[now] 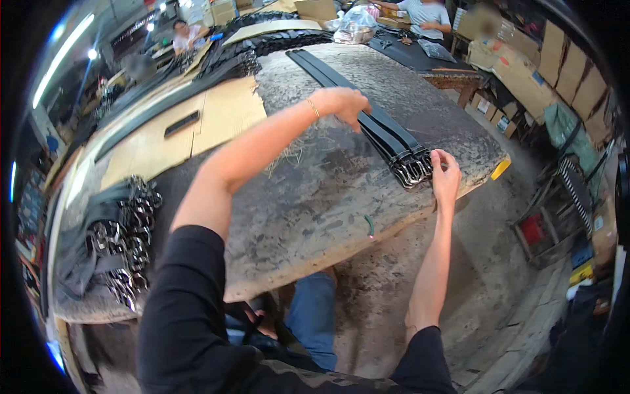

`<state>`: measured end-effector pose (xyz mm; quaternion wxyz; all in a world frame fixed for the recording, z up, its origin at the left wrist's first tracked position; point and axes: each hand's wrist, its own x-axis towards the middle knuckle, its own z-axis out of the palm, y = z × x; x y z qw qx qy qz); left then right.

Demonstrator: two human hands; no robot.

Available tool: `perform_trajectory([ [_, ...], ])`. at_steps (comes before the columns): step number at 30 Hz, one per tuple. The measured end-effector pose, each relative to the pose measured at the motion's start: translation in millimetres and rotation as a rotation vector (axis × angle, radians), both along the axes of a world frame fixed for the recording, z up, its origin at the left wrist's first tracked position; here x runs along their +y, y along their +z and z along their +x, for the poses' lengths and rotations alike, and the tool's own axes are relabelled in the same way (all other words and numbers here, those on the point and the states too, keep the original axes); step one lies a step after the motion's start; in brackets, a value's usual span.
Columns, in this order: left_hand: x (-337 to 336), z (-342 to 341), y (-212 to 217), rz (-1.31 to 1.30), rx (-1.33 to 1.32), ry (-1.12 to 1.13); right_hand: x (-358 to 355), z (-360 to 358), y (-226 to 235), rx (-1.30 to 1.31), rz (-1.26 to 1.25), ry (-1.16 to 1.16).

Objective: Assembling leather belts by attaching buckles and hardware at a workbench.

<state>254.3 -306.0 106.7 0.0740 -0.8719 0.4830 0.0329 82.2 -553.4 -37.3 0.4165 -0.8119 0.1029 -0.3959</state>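
A stack of black belts [387, 128] lies lengthwise on the worn table, with the silver buckles [411, 169] gathered at the near right end. My left hand [341, 107], a thin bracelet at its wrist, reaches across to the middle of the stack. Its fingers curl over the straps, slightly blurred. At the buckle end my right hand [446, 176] is closed, thumb and fingertips pinching the outer side of the buckles. Further left on the table lies a heap of dark belts with shiny buckles [125, 240].
The table [308, 217] has a curved near edge, where a short green strip [369, 225] lies. Cardboard sheets [226, 115] with a small black bar [182, 123] are at left. Piled belts [262, 46] and a plastic bag [355, 25] lie behind; two people are further back.
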Motion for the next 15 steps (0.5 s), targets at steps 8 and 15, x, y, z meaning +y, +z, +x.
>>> perform_trajectory([
  [8, 128, -74, 70, -0.083, -0.292, 0.168, -3, 28, -11, 0.030, 0.061, -0.011],
  [15, 252, -248, 52, -0.482, -0.460, -0.053, -46, 12, -8, -0.095, 0.170, 0.123],
])
